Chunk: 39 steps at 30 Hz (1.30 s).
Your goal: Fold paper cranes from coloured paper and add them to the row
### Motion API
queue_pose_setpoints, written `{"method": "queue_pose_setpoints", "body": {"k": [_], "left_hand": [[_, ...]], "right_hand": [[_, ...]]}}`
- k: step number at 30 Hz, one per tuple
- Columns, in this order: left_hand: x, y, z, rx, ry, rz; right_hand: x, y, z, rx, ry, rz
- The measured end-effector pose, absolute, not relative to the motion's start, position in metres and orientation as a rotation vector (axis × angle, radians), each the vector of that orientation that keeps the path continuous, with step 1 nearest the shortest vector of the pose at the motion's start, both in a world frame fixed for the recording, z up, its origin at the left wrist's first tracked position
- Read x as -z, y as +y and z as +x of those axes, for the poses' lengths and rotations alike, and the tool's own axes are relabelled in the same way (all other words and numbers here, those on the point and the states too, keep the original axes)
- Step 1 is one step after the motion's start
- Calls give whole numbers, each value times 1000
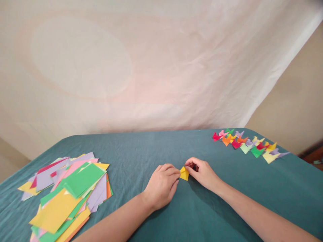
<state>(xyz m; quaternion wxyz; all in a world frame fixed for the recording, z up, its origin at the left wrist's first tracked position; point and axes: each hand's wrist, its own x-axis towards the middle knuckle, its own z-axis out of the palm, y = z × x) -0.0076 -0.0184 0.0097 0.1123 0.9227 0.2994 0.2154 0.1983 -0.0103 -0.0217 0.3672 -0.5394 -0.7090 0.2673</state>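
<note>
A small folded piece of yellow paper lies on the dark green cloth between my two hands. My left hand comes from the left, its fingers together and their tips on the paper's left edge. From the right, my right hand pinches the paper's upper right edge between thumb and forefinger. The paper shows a pointed top and crease lines; its underside is hidden.
Loose sheets of coloured paper lie in an overlapping heap at the left. Several folded paper birds in many colours stand in rows at the far right. Behind the green table cloth hangs a pale fabric sheet.
</note>
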Motion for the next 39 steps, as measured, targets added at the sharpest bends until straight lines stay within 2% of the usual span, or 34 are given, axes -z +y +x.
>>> {"method": "queue_pose_setpoints", "body": {"k": [7, 12, 18, 22, 33, 39], "left_hand": [[-16, -22, -6, -478, 864, 2780], [-17, -22, -6, -432, 835, 2812], [-21, -23, -6, -375, 830, 2843], [-24, -24, -5, -342, 827, 2873], [-25, -23, -7, -313, 826, 2875], [-23, -20, -9, -306, 837, 2819]], "right_hand": [[23, -9, 201, -493, -1929, -1364], [14, -17, 200, -299, -2214, -1245], [3, -28, 195, 95, -2577, -1364], [-5, -30, 194, 212, -2666, -1465], [-16, -30, 205, 85, -2639, -1397], [-24, -33, 198, -94, -2661, -1204]]}}
